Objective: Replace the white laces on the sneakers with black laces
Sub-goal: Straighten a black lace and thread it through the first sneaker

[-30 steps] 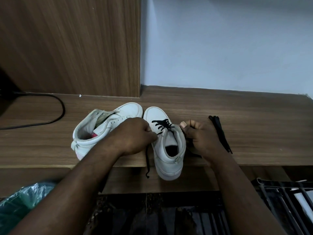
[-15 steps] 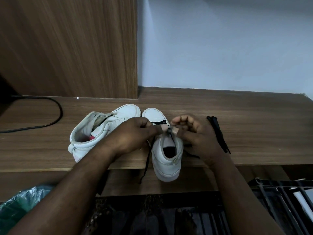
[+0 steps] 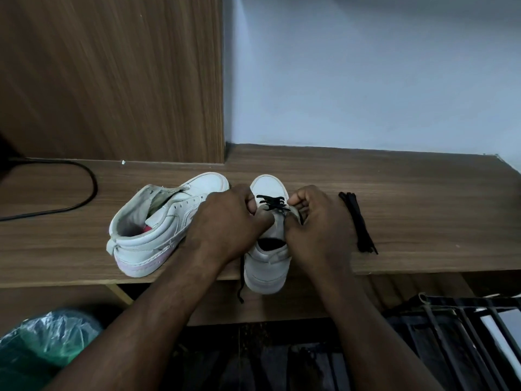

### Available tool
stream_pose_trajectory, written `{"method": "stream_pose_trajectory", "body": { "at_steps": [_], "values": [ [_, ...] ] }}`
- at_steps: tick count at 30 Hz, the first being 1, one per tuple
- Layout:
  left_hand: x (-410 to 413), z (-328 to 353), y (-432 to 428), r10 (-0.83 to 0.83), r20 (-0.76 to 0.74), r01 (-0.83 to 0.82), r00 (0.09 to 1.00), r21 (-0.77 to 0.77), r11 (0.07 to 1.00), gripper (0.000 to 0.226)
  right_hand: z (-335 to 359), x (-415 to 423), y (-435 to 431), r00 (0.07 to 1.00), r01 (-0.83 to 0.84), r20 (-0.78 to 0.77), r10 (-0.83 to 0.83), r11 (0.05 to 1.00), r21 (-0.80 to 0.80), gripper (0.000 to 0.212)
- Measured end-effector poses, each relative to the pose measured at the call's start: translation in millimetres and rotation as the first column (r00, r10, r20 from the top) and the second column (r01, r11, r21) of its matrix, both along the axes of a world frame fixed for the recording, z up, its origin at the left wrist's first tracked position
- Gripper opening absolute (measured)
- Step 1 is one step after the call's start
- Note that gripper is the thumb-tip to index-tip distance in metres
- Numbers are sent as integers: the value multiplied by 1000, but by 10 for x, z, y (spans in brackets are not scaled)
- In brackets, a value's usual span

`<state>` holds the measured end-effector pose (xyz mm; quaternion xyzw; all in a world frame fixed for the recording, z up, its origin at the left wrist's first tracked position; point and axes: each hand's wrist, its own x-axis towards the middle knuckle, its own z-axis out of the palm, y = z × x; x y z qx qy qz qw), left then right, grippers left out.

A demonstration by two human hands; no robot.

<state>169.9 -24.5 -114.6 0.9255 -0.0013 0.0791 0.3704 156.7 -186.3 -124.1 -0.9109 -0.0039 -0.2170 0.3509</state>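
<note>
Black cable (image 3: 95, 187) looped on wooden shelf (image 3: 423, 198), left; green plastic bag (image 3: 42, 342) below left; black rack (image 3: 465, 328) below right.

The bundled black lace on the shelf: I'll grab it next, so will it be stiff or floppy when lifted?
Probably floppy: the bundled black lace lies limp on the shelf, and the threaded lace dangles from the sneaker over the edge. Likely light; a push should slide it, not roll it. Lifted by one end, it may unfold.

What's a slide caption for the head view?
Left hand and right hand work a black lace into one white sneaker; unlaced sneaker alongside.
</note>
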Motion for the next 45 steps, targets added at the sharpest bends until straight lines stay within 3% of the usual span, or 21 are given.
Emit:
{"method": "stream_pose_trajectory", "body": {
  "at_steps": [4,7,10,12,16,21,25,32,40,42,45],
  "values": [
    [29,-52,-9,-38,-79,27,996,-129,991,26,1,-6,10,999,31,-33,-30,1000,4,28],
    [33,-91,39,-98,-200,42,975,-266,963,47,-6,6,17,999,26,-35,-27,999,-23,27],
    [25,-66,131,-301,-333,53,894,-588,807,45,-23,16,46,998,27,-50,-28,999,-34,27],
    [23,-63,151,-378,-320,70,869,-677,733,31,-30,18,40,997,32,-65,-34,999,-32,27],
    [65,-75,144,-330,-345,70,879,-591,804,28,-21,37,30,997,44,-55,-45,998,-34,22],
    [85,-31,143,-146,-296,70,944,-253,965,34,-25,1,54,997,55,-56,-58,997,-55,24],
    [85,42,99,-102,-266,77,959,-102,992,31,-11,-3,72,996,63,-59,-66,997,-51,25],
    [88,37,125,-104,-260,81,960,-100,992,28,-12,-5,75,996,59,-68,-60,998,-15,22],
    [29,-18,82,-129,-149,66,980,-366,928,38,61,19,-15,995,-103,7,103,994,41,32],
    [30,-17,52,-135,-153,84,979,-303,949,31,80,12,-50,988,-149,30,149,989,-13,27],
    [26,-8,35,-122,-168,70,978,-284,956,27,106,-14,-75,974,-210,-115,196,969,-130,28]
  ]
}}
